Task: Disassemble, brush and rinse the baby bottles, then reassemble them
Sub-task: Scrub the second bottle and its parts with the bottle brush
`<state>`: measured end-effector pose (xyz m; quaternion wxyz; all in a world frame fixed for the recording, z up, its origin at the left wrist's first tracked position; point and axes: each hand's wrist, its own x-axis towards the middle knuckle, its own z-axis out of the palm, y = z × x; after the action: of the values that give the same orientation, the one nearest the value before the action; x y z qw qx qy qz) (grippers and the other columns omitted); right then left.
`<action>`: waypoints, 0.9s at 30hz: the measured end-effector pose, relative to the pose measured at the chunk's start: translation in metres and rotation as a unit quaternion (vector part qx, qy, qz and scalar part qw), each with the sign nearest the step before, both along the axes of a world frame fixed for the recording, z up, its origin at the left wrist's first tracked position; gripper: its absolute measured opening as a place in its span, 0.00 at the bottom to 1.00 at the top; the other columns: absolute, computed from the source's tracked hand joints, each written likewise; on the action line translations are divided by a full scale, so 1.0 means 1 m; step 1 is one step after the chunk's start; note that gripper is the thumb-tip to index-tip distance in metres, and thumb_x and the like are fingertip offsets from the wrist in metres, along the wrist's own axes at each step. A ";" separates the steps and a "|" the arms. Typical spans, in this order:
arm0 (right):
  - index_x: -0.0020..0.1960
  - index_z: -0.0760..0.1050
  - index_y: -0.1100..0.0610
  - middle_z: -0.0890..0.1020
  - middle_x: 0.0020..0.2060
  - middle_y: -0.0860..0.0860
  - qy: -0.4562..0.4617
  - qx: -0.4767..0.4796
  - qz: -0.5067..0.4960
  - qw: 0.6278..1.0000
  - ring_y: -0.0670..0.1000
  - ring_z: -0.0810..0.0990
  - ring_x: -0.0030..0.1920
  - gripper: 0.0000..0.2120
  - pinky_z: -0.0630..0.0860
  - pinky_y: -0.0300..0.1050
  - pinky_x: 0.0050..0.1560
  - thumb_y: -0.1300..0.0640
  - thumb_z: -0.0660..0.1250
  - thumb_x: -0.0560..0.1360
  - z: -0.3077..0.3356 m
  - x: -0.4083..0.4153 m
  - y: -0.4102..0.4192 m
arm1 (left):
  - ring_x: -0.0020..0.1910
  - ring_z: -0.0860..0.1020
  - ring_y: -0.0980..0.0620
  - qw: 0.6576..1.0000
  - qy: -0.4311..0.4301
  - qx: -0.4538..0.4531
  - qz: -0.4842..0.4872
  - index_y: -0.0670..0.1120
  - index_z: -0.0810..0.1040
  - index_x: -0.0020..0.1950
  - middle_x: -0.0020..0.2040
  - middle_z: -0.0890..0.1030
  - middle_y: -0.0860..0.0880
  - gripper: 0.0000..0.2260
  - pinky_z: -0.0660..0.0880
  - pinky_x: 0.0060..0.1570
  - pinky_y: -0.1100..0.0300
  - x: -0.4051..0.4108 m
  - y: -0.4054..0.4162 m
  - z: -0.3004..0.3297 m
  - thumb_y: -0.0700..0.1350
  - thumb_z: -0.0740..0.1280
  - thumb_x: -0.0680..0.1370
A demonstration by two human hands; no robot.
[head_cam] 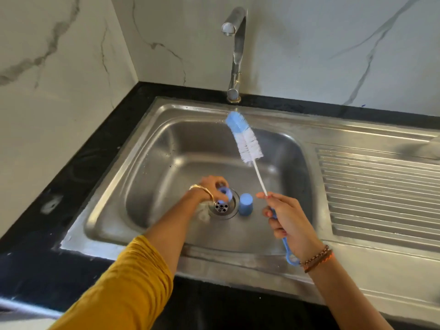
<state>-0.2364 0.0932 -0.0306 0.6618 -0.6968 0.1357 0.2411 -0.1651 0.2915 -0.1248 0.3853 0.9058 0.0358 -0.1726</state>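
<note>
Fingers of the right hand (289, 219) are curled round the bottle brush (246, 139), bristles raised over the sink (166, 120). A blue ring (223, 194) is pinched by the left hand (212, 188) above the drain (222, 207), beside a blue cap (245, 204).

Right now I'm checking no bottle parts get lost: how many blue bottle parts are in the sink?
2: a blue ring held by the left hand over the drain, and a blue cap standing just right of the drain. The hand may hide others.
</note>
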 end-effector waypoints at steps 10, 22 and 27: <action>0.45 0.78 0.47 0.70 0.20 0.44 -0.310 -0.178 0.083 0.930 0.44 0.66 0.24 0.15 0.64 0.34 0.29 0.64 0.57 0.78 -0.006 -0.015 0.016 | 0.36 0.77 0.46 0.673 -0.061 -0.609 0.415 0.41 0.75 0.44 0.39 0.78 0.43 0.04 0.79 0.29 0.62 0.019 0.041 0.093 0.41 0.63 0.76; 0.59 0.78 0.54 0.83 0.36 0.47 -0.404 -0.255 0.050 0.877 0.45 0.72 0.27 0.17 0.67 0.32 0.34 0.66 0.58 0.77 -0.005 -0.029 0.024 | 0.33 0.80 0.50 0.645 -0.084 -0.660 0.377 0.41 0.75 0.44 0.30 0.81 0.47 0.08 0.80 0.34 0.57 0.010 0.013 0.115 0.45 0.64 0.78; 0.56 0.80 0.57 0.69 0.22 0.41 -0.397 -0.205 0.018 0.894 0.43 0.70 0.26 0.17 0.64 0.30 0.30 0.69 0.57 0.76 -0.001 -0.022 0.026 | 0.33 0.77 0.50 0.626 -0.078 -0.668 0.394 0.38 0.75 0.45 0.36 0.78 0.43 0.12 0.79 0.31 0.62 0.011 0.010 0.117 0.47 0.64 0.78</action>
<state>-0.2586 0.1195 -0.0320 0.4985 -0.8571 -0.1042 -0.0771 -0.1539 0.3013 -0.0076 0.9173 0.3092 0.2341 0.0901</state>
